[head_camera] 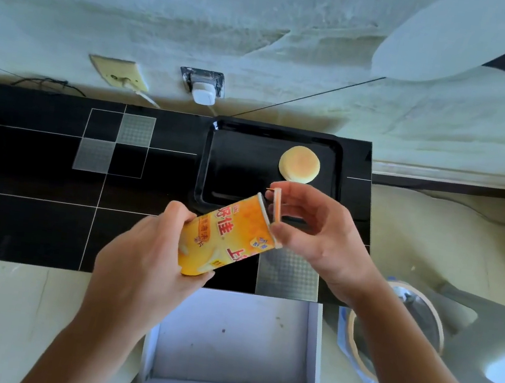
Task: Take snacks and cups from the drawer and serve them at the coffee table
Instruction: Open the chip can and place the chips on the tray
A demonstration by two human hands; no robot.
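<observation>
My left hand (144, 260) grips a yellow snack can (225, 236) by its lower end, tilted with its mouth toward the upper right. My right hand (313, 232) pinches the can's round lid (276, 206), held on edge just off the mouth. Beyond them a black tray (216, 160) lies on the black cabinet top (29, 179), and a round pale bun (299, 164) sits in the tray's far right part. Below my hands a white drawer (233, 338) stands pulled out, and nothing shows inside it.
A wall with a socket and white plug (203, 92) rises behind the cabinet. To the right, on the floor, stands a round bin with a tan rim (439, 328). A white rounded object (460, 42) sits at the upper right.
</observation>
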